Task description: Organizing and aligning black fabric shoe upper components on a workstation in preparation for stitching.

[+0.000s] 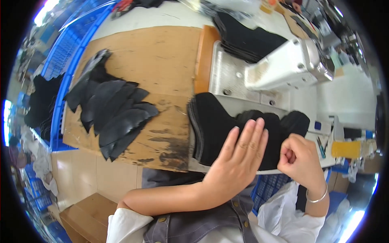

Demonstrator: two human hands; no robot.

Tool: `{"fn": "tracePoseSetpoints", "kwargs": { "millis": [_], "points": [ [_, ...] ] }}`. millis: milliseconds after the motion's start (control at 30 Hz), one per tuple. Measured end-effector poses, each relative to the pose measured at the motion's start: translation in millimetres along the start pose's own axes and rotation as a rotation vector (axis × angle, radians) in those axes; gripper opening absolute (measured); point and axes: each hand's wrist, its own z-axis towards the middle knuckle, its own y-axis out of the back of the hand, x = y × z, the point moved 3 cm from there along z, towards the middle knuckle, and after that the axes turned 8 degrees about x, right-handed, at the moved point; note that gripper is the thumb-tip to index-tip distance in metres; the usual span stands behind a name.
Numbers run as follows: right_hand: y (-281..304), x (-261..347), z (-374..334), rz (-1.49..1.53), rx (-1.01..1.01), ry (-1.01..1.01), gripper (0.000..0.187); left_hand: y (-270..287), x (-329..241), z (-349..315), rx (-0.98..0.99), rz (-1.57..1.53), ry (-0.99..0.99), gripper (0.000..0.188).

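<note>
Several dark boot-shaped pieces of black material [210, 125] lie stacked at the front edge of the white table. My left hand [241, 158] rests flat on this stack, its fingers stretched out and close together. At the stack's right end is my right hand [298, 158], curled into a fist against the black material. Whatever its fingers may hold is hidden. Behind both hands stands a white sewing machine [275, 69], its arm reaching over a metal bed [231, 73]. A second stack of black pieces [247, 38] lies beyond the machine bed.
Loose shiny black pieces [117, 107] are heaped on a worn cardboard sheet [162, 60] to the left. A blue crate [67, 87] borders it. At the right are a yellow-filled container [346, 149] and small thread snips [321, 146]. A cardboard box [89, 214] sits on the floor.
</note>
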Motion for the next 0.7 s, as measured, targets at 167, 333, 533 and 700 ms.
{"fn": "tracePoseSetpoints", "kwargs": {
  "millis": [167, 333, 533, 700],
  "points": [
    [0.5, -11.6, -10.9, 0.163, -0.1, -0.07, 0.018, -1.1, 0.8, -2.5, -0.013, -0.058, -0.005, 0.05],
    [0.5, -53.0, -38.9, 0.577, -0.306, -0.252, 0.012, -4.9, 0.1, -6.9, -0.004, -0.129, 0.008, 0.064],
    [12.5, -11.0, -41.1, -0.064, -0.236, 0.33, 0.016, 3.1, -1.0, -2.3, -0.063, -0.273, -0.019, 0.067],
    [5.5, -21.1, -46.5, -0.122, 0.004, 0.111, 0.057, 11.9, 5.1, 2.9, -0.103, -0.276, -0.018, 0.05]
  ]
}}
